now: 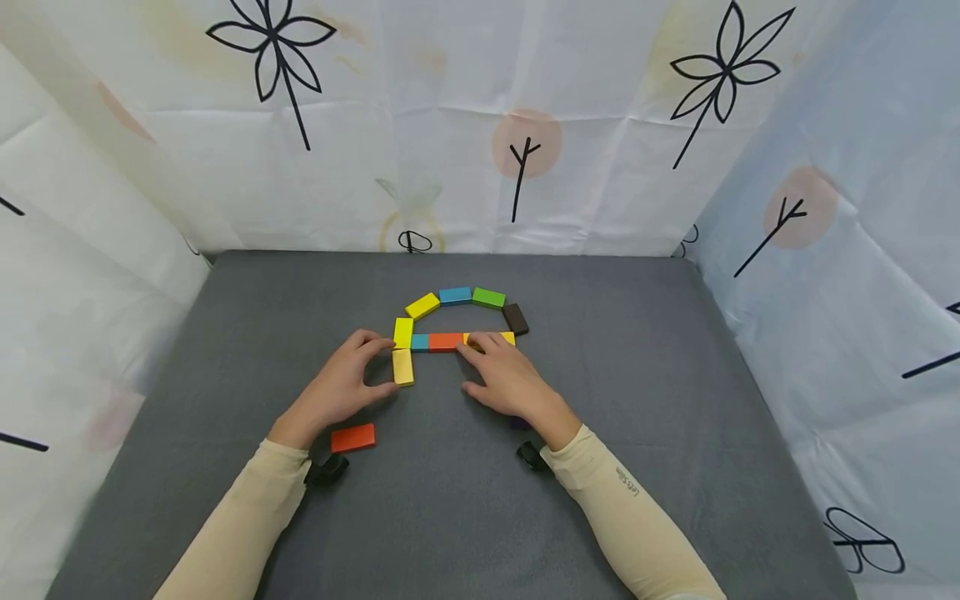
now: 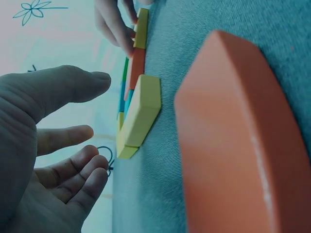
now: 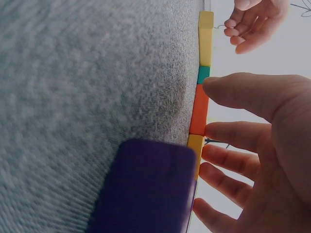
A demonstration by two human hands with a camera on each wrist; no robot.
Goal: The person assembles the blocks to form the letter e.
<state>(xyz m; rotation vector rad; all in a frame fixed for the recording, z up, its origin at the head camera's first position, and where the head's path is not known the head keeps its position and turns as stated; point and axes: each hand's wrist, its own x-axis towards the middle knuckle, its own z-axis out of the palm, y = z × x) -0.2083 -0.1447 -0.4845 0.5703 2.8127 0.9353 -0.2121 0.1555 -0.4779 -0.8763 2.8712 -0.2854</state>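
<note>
Several coloured blocks on the grey table form an arch closed by a straight row. My left hand [image 1: 341, 379] is spread beside two yellow blocks at the left end, the upper [image 1: 403, 333] and the lower [image 1: 402, 367]; its thumb and fingers stand apart around empty space in the left wrist view. The straight row has a blue block [image 1: 420, 342], an orange-red block [image 1: 446, 342] and an orange-yellow block [image 1: 508, 337]. Over the right part of that row, my right hand [image 1: 510, 375] has its fingertips at the orange-yellow block, partly covering it. Its fingers look extended in the right wrist view [image 3: 262, 145].
A loose orange-red block [image 1: 353, 437] lies near the left wrist. A dark purple block [image 3: 146, 184] lies under the right wrist. The arch holds yellow [image 1: 423, 306], blue [image 1: 455, 296], green [image 1: 489, 297] and dark brown [image 1: 515, 318] blocks. Patterned cloth [image 1: 450, 167] hangs behind the table.
</note>
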